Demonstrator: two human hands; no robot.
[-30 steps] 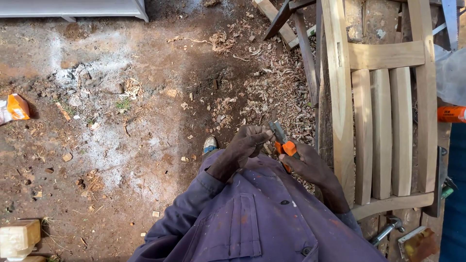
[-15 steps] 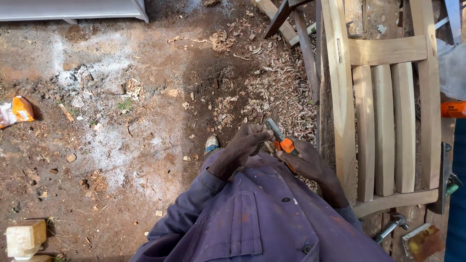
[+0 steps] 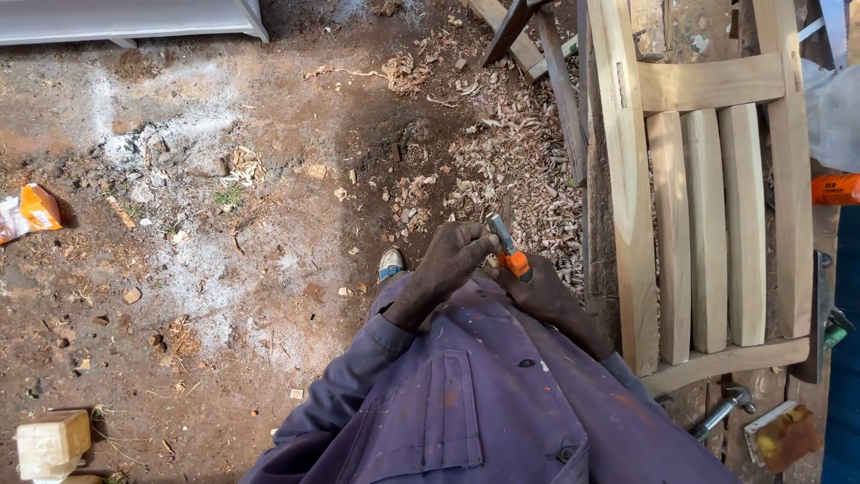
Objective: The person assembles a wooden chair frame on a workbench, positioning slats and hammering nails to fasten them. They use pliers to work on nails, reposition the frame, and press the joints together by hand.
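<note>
Over dirt ground, a small orange-handled metal tool [image 3: 507, 252] is gripped by both hands.
Left hand [image 3: 457, 258] fingers clenched near the blade, right hand [image 3: 540, 292] wrapped below, held close for control.

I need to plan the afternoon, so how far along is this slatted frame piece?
Done, by the look of it: the pale wooden frame lies assembled with three slats set between its rails, and wood shavings litter the dirt. In hand: the left hand and right hand together grip a small orange-handled tool in front of the body. What remains cannot be judged; the frame looks bare and unfinished.
</note>
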